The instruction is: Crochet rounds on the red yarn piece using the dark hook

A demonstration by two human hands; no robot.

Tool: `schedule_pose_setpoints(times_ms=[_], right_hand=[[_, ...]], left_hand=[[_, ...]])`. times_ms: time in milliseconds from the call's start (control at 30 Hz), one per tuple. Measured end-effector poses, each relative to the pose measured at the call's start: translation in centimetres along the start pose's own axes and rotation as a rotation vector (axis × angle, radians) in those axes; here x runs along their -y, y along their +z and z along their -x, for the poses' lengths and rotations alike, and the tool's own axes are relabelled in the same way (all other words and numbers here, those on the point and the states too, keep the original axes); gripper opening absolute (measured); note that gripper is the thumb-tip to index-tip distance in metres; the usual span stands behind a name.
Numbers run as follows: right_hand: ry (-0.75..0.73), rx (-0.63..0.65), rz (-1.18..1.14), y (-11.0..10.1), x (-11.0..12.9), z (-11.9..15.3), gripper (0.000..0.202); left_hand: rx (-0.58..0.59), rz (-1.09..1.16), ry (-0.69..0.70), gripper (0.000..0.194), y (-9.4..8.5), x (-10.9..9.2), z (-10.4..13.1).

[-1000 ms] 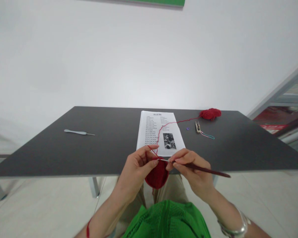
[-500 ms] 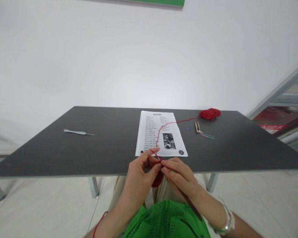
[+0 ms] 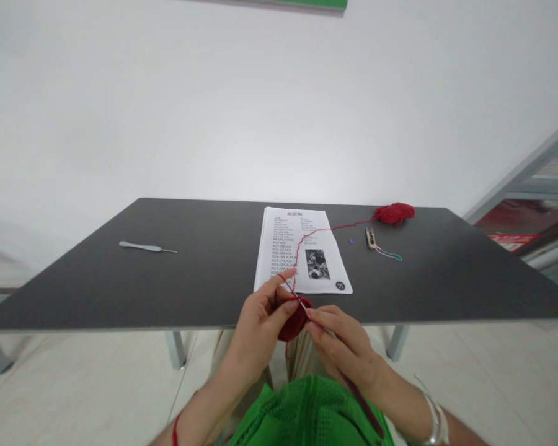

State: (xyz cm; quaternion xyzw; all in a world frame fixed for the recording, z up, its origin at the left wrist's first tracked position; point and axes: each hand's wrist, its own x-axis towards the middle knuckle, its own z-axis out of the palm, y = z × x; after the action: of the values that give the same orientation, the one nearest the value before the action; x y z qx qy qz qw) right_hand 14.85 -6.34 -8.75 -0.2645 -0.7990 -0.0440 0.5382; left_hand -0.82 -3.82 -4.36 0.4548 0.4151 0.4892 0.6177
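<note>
My left hand [image 3: 259, 319] pinches a small red crochet piece [image 3: 294, 323] just past the table's front edge, its index finger raised with red yarn [image 3: 298, 248] running over it. In my right hand [image 3: 346, 344] is a crochet hook [image 3: 365, 406], its brown handle slanting back under the palm and its thin metal tip meeting the top of the crochet piece. A short red tail hangs below the piece. From the raised finger the yarn crosses the printed sheet to a red yarn ball [image 3: 394, 214] at the back right.
On the dark table [image 3: 204, 272] lie printed sheets [image 3: 337, 260] with text and a photo. Thread snips [image 3: 371, 238] with a cord loop and a small purple ring [image 3: 351, 241] lie to the right. A pale-handled thin tool [image 3: 144, 247] rests at the left.
My right hand has shifted slightly down and right, exposing the hook's metal tip. More of the red crochet piece shows, and my left index finger is lifted a little higher.
</note>
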Motion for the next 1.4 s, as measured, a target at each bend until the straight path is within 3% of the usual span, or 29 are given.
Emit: schedule_pose_setpoints(times_ms=[100,267,367,433,533,633,733,867,1000,1067,1233,1400], right_hand=[[0.09,-0.013,-0.1,-1.1,0.6,-1.0,0.031],[0.537,-0.174,-0.526,-2.0,0.7,-2.2,0.015],[0.822,-0.283,-0.877,-1.4,0.5,-2.5,0.009],[0.899,-0.343,-0.988,-0.5,0.5,-2.4,0.008],[0.728,-0.39,-0.787,0.9,0.5,-1.1,0.012],[0.419,-0.163,-0.367,1.6,-0.1,0.8,0.017],[0.328,-0.107,-0.299,1.6,-0.9,1.7,0.028],[0.312,-0.209,-0.403,1.5,-0.9,0.4,0.036],[0.501,-0.325,-0.663,0.9,-0.5,-1.1,0.024],[0.525,-0.304,-0.675,0.2,-0.4,-1.4,0.019],[0.383,-0.172,-0.532,-1.9,-0.5,-1.8,0.02],[0.475,-0.14,-0.698,-2.7,-0.7,-2.2,0.022]], left_hand=[[0.014,-0.136,0.09,0.04,-0.3,-0.1,0.0],[0.033,-0.284,0.128,0.038,-0.7,-0.3,0.3],[0.056,-0.232,0.105,0.038,-0.6,-0.5,0.4],[0.062,-0.135,0.07,0.042,-0.3,-0.5,0.4],[0.061,0.022,-0.024,0.048,0.3,-0.3,0.5],[0.053,0.139,-0.113,0.054,0.7,0.0,0.6],[0.057,0.25,-0.178,0.05,0.6,0.0,0.4],[0.135,0.361,-0.296,0.045,-0.4,-0.2,-0.2],[0.153,0.347,-0.282,0.046,-1.2,-0.6,-0.8],[0.173,0.325,-0.264,0.045,-1.5,-0.8,-1.0],[0.246,0.287,-0.303,0.04,-1.7,-1.6,-1.0],[0.291,0.247,-0.331,0.04,-1.9,-2.0,-0.9]])
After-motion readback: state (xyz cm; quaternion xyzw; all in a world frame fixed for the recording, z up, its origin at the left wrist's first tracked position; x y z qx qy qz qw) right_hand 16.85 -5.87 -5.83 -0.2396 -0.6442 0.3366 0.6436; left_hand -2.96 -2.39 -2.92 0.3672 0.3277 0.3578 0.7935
